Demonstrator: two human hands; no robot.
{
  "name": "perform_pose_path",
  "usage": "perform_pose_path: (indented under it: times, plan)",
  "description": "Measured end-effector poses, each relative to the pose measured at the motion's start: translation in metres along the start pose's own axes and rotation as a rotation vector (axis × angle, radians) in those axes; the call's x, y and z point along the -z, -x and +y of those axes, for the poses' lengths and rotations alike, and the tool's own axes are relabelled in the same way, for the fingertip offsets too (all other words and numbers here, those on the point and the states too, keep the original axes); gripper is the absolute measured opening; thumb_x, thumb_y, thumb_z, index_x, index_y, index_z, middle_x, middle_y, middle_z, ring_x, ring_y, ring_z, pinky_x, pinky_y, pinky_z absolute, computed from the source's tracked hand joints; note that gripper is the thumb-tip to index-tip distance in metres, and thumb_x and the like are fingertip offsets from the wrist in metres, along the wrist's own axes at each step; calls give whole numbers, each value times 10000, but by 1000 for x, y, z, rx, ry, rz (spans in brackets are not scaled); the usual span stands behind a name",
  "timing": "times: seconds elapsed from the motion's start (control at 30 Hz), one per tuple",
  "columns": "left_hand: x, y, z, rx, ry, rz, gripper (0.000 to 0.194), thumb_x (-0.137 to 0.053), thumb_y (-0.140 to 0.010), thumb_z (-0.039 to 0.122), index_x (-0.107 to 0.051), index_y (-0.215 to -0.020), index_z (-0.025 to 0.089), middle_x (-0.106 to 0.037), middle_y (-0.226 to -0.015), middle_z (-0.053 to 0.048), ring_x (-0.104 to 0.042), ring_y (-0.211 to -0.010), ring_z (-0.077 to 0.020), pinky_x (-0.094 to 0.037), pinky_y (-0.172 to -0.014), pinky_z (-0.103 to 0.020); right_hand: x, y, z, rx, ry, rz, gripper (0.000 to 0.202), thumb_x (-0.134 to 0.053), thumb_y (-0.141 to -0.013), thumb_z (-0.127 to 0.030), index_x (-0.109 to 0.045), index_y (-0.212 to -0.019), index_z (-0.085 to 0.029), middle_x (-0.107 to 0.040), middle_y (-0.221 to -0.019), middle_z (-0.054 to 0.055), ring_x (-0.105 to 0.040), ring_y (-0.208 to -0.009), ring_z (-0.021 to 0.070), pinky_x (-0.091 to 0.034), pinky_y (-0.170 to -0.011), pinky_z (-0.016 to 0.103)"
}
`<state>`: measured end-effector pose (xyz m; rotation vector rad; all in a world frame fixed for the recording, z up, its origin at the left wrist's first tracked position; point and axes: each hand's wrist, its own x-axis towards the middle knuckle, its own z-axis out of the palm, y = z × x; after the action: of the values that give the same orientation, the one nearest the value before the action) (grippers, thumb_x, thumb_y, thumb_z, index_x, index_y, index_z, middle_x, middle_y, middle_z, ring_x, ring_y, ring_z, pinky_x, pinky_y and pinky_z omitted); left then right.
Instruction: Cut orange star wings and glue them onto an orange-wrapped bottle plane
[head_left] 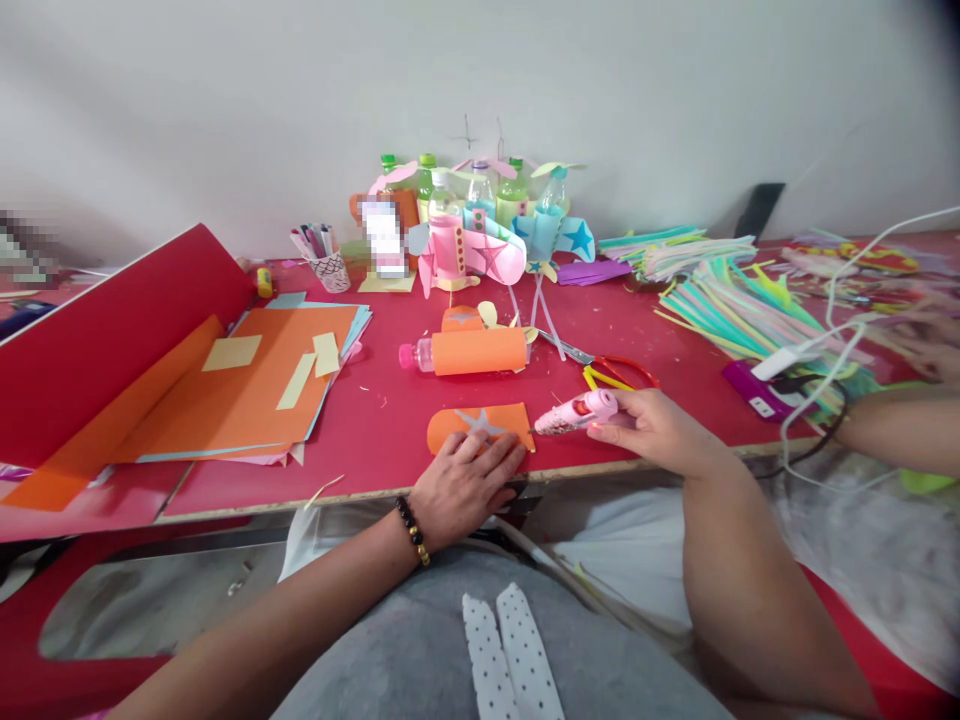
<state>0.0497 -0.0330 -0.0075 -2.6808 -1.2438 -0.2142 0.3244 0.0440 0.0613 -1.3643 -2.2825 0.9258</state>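
Note:
An orange paper piece with one rounded end (444, 428) lies at the table's front edge, a silver star (480, 421) on it. My left hand (469, 480) rests on its lower side, fingers stretched out and pressing it down. My right hand (656, 428) is closed around a pink glue gun (576, 411), whose nozzle points left at the piece's right edge. Whether the tip touches the paper I cannot tell. Just behind lies a plastic bottle wrapped in orange paper (480, 352), its pink cap to the left. Red-handled scissors (622, 370) lie behind the glue gun.
Orange and pale blue sheets (292, 330) are stacked at left beside a red folder (135, 320). Decorated bottle planes (448, 245), a pen cup (330, 270) and a phone (386, 238) stand behind. At right are pipe cleaners (757, 300), a purple power strip (761, 390) with cables, and another person's arm (900, 430).

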Motion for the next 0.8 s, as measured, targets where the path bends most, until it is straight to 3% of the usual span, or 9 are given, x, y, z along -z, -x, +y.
perform_pose_path:
  times: [0.2,0.57,0.8]
  plan:
    - [-1,0,0,8,4,-16,513,-429,-966,462,-395,-1427,239,-444,-1468,-33,-429,-1210,-246,-348,-958,-411,1,1,2,-5,-28,-34,320,-607,-825,-490,-651,-865,-175,-569,-656,-20,-479,-561,117,-347,-510,232]
    - [0,0,0,1,3,-15,510,-440,-962,459,-409,-1419,235,-445,-1467,-36,-426,-1210,-252,-352,-963,-417,-8,-10,9,31,-12,126,323,-627,-828,-450,-680,-1011,-189,-728,-852,34,-674,-754,208,-497,-664,282]
    - [1,0,0,4,-3,-2,512,-469,-951,454,-422,-1410,231,-465,-1448,-45,-431,-1215,-253,-357,-968,-417,-12,-15,10,36,-71,169,356,-633,-828,-437,-676,-1083,-192,-745,-946,65,-706,-871,255,-545,-772,338]
